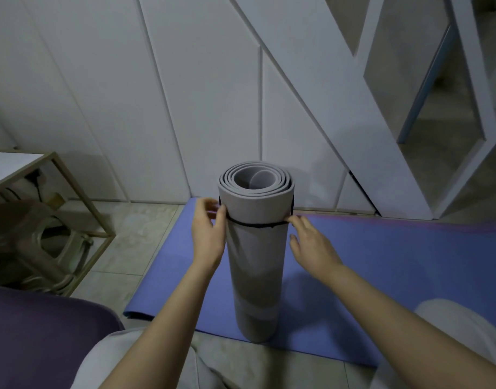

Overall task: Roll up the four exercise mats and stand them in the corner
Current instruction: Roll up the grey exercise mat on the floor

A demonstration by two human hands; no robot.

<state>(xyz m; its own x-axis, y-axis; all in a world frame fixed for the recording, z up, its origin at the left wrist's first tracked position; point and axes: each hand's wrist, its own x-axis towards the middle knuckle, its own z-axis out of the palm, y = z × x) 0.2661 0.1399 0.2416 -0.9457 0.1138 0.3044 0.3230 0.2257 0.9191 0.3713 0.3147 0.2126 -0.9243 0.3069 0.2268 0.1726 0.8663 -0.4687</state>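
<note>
The grey rolled mat (255,262) stands on end, its long axis upright. The open spiral end points up toward me and the other end is planted on the blue mat (381,262). The blue mat lies flat on the tiled floor (123,242), running left to right along the foot of the white wall (213,108). The roll sits close to the blue mat's near edge, toward its left end.

A thin black band (255,224) circles the roll a little below its top rim. My left hand (207,234) is at the roll's left side, thumb and fingers pinching the band against the grey surface. My right hand (311,245) is at the right side with its fingers loosely bent and the fingertips at the band. From this angle I cannot tell whether they grip it or only touch it.

A table frame (81,197) stands off to the left, well apart from the roll.
</note>
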